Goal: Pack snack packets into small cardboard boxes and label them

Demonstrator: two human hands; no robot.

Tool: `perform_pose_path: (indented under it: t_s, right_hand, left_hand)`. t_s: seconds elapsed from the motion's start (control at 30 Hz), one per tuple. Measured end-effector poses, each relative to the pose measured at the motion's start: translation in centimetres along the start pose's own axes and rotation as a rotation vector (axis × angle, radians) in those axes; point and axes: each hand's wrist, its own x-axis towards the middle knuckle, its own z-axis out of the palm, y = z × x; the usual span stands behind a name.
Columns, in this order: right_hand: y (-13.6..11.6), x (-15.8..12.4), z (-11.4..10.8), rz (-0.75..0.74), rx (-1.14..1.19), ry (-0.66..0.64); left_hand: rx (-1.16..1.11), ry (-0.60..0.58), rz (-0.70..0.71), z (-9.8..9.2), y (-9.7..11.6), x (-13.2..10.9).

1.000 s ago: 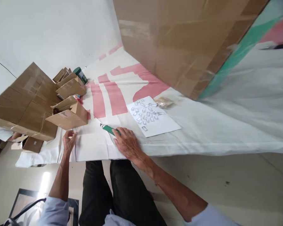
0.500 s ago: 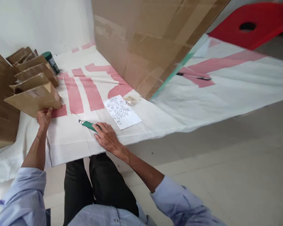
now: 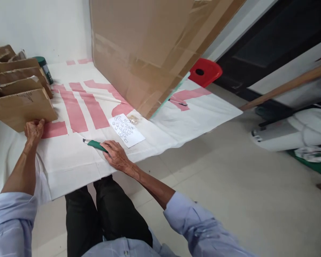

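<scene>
I sit on the floor at the edge of a white sheet with red markings [image 3: 77, 157]. My right hand [image 3: 116, 155] lies on the sheet with its fingers curled over the handle of a green utility knife [image 3: 93, 144]. My left hand [image 3: 34, 130] grips the lower corner of the nearest small cardboard box [image 3: 20, 107], thumb on its front face. A white paper with several small metal clips [image 3: 125, 129] lies just beyond the knife.
A row of small cardboard boxes [image 3: 13, 71] and a green can [image 3: 44, 67] stand at the far left. A huge cardboard box [image 3: 149, 46] rises behind the paper. A red stool [image 3: 204, 71], a wooden pole [image 3: 283, 87] and white bundles [image 3: 291, 130] lie to the right on tiled floor.
My left hand went from the sheet up to the small box's corner and took hold of it. My view swung right, bringing the stool and doorway in. My right hand stayed on the knife.
</scene>
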Motion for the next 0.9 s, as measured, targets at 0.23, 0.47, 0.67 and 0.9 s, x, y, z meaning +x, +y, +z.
perform_pose_path:
  t_s: [0.23, 0.47, 0.67, 0.9]
  right_hand:
    - [-1.0, 0.4, -0.5, 0.006, 0.015, 0.004]
    - [-1.4, 0.4, -0.6, 0.005, 0.074, 0.012]
    - [-1.2, 0.5, -0.8, 0.031, 0.136, -0.007]
    - [-1.4, 1.1, -0.4, 0.036, 0.092, -0.015]
  left_hand:
    - [-0.018, -0.024, 0.062, -3.1, 2.7, -8.8]
    - [0.016, 0.014, 0.162, -3.3, 1.5, -22.3]
    - [0.036, 0.121, 0.15, -1.9, 0.5, -23.7]
    - [-0.061, 0.144, 0.183, -1.4, -0.5, -23.1]
